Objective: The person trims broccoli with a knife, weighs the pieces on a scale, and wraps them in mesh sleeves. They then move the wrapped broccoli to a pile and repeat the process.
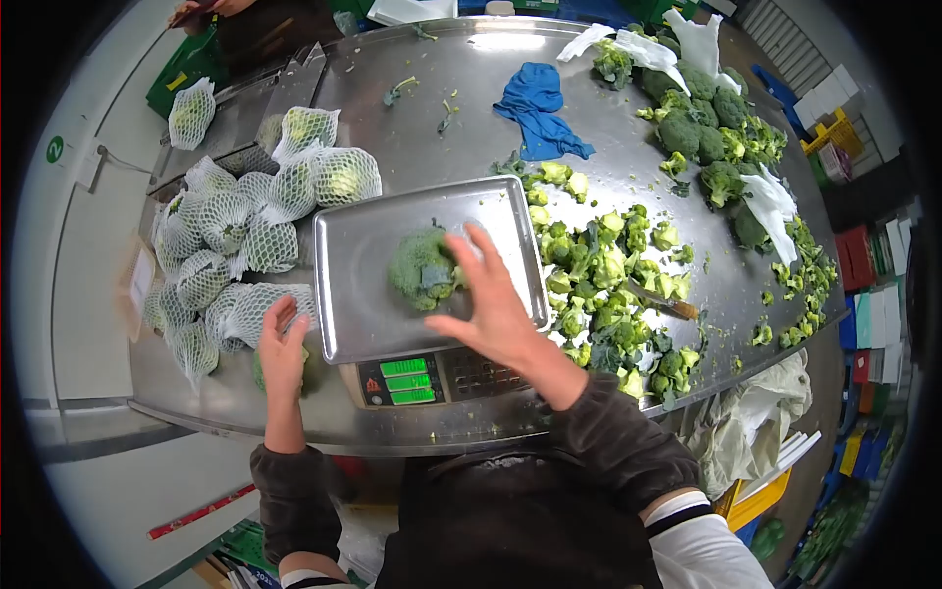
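Observation:
A green broccoli head [419, 269] lies on the metal pan [355, 319] of a weighing scale, whose green display [406, 381] is lit at the front. My right hand [493, 306] hovers at the right side of this head, fingers spread and thumb apart. To the left of the scale, my left hand [283, 346] is raised with its fingers stretched out and nothing in its grasp. Behind its wrist another broccoli head [259, 369] shows in part. Several broccoli heads in white foam nets [224, 224] are piled on the left, close to that hand.
Cut broccoli stems [608, 265] and a brown-handled knife [671, 305] lie right of the scale. A blue cloth [537, 110] rests farther back. Unwrapped broccoli heads [693, 128] are heaped at the far right with white nets [770, 211]. Another person's hand [232, 7] appears at the top left.

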`<state>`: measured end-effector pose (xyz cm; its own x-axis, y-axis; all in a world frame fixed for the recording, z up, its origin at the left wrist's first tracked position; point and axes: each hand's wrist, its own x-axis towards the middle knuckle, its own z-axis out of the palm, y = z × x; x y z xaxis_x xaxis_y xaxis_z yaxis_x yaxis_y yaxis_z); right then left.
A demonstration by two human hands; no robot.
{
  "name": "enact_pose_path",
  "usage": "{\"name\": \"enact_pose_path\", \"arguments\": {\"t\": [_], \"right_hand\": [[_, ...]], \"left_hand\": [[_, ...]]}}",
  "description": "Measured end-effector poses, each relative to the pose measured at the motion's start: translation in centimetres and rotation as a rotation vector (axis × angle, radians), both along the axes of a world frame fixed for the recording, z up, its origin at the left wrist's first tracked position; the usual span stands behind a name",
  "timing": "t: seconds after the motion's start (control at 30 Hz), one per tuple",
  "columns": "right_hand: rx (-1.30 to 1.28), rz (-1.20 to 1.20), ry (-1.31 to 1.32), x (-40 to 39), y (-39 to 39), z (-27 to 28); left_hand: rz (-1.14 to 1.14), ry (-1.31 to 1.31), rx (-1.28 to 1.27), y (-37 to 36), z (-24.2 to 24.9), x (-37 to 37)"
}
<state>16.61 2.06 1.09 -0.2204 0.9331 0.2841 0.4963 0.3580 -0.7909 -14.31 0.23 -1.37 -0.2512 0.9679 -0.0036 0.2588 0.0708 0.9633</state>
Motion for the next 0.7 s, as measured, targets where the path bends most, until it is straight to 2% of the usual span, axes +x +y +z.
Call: {"name": "enact_pose_path", "arguments": {"t": [0.13,0.23,0.3,0.37,0.47,0.53,0.57,0.63,0.7], "right_hand": [[0.084,-0.165,0.002,5.9,-1.8,-0.6],[-0.044,-0.328,0.100,10.7,-4.3,-2.2],[-0.073,-0.419,0.021,13.7,-5.9,-2.8],[-0.154,-0.481,0.083,16.0,-7.6,-3.5],[-0.156,-0.549,0.007,18.1,-9.5,-3.7],[-0.173,-0.558,-0.008,18.5,-10.9,-3.7],[-0.186,-0.541,-0.030,18.6,-11.4,-3.5],[-0.247,-0.533,-0.080,18.6,-12.3,-4.1],[-0.193,-0.473,-0.039,18.5,-12.9,-3.8]], "left_hand": [[0.077,-0.039,-0.030,-0.5,1.2,-0.1],[0.084,-0.056,-0.039,-0.3,1.9,0.4],[0.064,-0.052,-0.022,0.3,2.5,1.2],[0.039,-0.047,-0.005,1.1,3.1,2.1],[-0.063,0.007,-0.004,2.7,3.9,4.5],[-0.277,0.173,0.058,4.0,4.8,8.2],[-0.300,0.166,0.066,4.3,5.2,9.2],[-0.415,0.453,0.115,5.4,5.3,12.6],[-0.440,0.434,0.258,6.7,4.0,14.9]]}}
